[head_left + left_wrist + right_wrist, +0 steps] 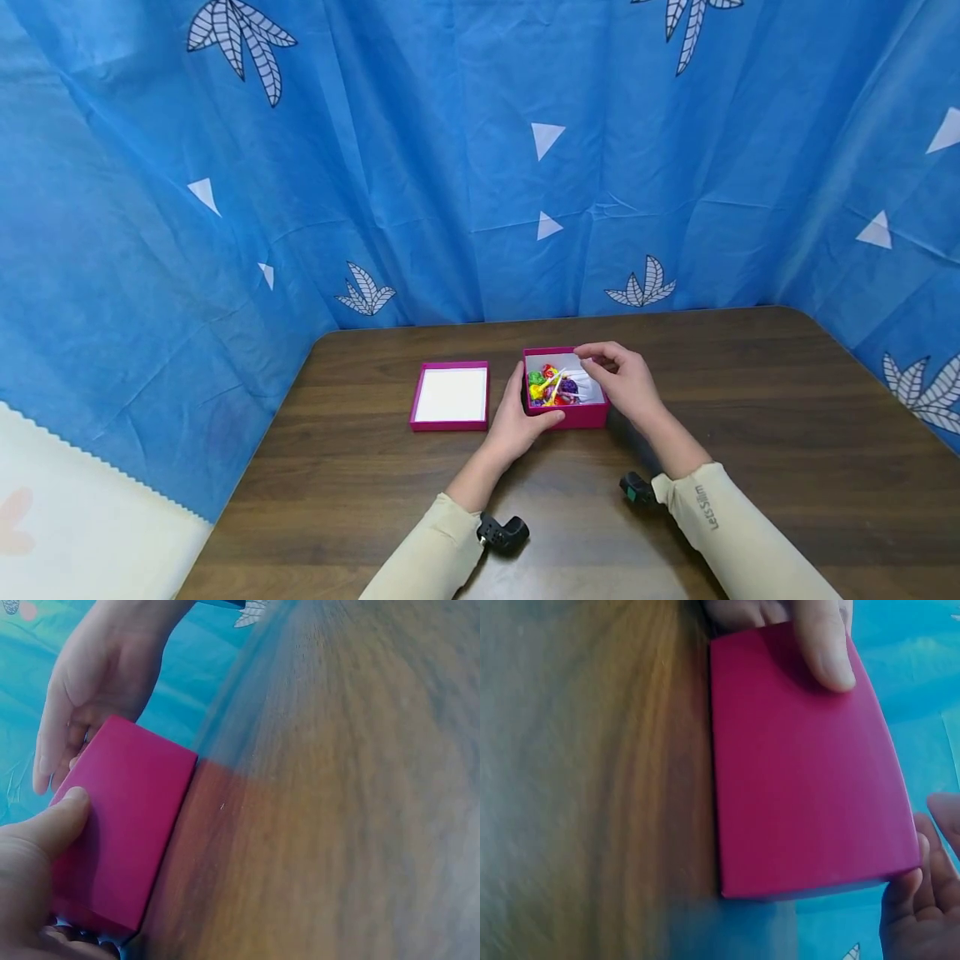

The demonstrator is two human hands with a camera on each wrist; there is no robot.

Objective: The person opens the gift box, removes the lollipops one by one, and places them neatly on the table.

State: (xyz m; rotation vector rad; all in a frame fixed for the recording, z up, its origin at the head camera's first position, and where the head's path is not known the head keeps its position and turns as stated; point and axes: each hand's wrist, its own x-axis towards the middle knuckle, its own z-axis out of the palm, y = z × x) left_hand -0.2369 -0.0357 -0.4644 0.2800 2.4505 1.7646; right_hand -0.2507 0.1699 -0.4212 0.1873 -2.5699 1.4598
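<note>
A magenta box [567, 417] stands uncovered on the table, with several lollipops [568, 387] in bright wrappers inside, their white and yellow sticks showing. My left hand [513, 425] grips the box at its left end, thumb along the front wall; in the left wrist view that thumb [67, 817] presses the magenta side. Over the right end of the box hovers my right hand [626, 385], fingers loosely bent, with a gap between thumb and index finger. In the right wrist view, the right hand's fingers [922, 900] are beside the box's corner, and nothing shows between them.
Left of the box lies a matching magenta lid [450, 425], its white inside facing up. The wooden table [360, 500] ends at a blue patterned curtain [465, 167] behind and on both sides. A black wrist camera [504, 533] sits at the left cuff.
</note>
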